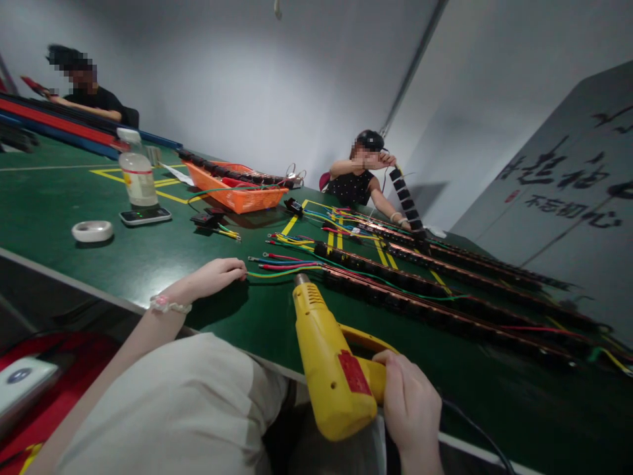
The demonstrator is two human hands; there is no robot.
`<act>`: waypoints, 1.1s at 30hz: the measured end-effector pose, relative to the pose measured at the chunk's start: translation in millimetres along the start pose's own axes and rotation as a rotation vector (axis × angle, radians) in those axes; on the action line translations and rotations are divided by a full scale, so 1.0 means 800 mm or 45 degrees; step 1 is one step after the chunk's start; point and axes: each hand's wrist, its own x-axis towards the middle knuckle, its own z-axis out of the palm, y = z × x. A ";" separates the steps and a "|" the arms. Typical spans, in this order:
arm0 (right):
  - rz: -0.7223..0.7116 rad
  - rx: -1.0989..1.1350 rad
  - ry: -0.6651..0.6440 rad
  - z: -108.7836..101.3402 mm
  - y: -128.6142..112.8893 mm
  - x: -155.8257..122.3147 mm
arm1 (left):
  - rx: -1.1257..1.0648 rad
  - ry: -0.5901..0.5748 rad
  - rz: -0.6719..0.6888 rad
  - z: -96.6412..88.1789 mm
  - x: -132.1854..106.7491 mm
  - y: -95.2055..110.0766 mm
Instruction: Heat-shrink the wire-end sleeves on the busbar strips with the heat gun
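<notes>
My right hand (413,399) is wrapped round the handle of a yellow heat gun (331,363), whose metal nozzle points away from me toward the wires. With closed fingers my left hand (225,274) pinches the end of a yellow-green wire (277,273) over the table. That wire runs right, past the nozzle, to a long black-wrapped copper strip assembly (410,297). Beside it, blue and red wires (281,262) with metal lugs fan out from the same assembly. The wire's tip is hidden in my left fingers.
Several more long strip assemblies (475,270) lie across the green table (198,316). An orange basket (237,198), a bottle (138,178), a phone (145,216) and a white ring-shaped thing (92,231) stand farther back. Across the table a person (356,185) holds a black-banded strip; another person (93,99) sits far left.
</notes>
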 end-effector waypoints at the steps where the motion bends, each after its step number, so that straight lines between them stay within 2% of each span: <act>1: 0.019 -0.016 0.009 -0.002 0.003 0.000 | 0.019 -0.007 0.016 -0.001 0.000 0.001; 7: 0.093 -0.108 0.056 -0.002 0.015 0.004 | 0.030 -0.084 0.045 -0.004 -0.003 0.008; 15: -0.016 -0.180 0.015 -0.002 0.014 0.001 | 0.014 0.005 -0.085 0.002 -0.001 0.004; 22: -0.171 -0.173 -0.002 0.020 -0.018 0.002 | -0.025 0.070 -0.059 0.007 0.003 -0.007; 33: -0.282 -0.033 -0.021 0.045 -0.076 0.010 | 0.115 0.140 -0.010 0.006 0.004 -0.004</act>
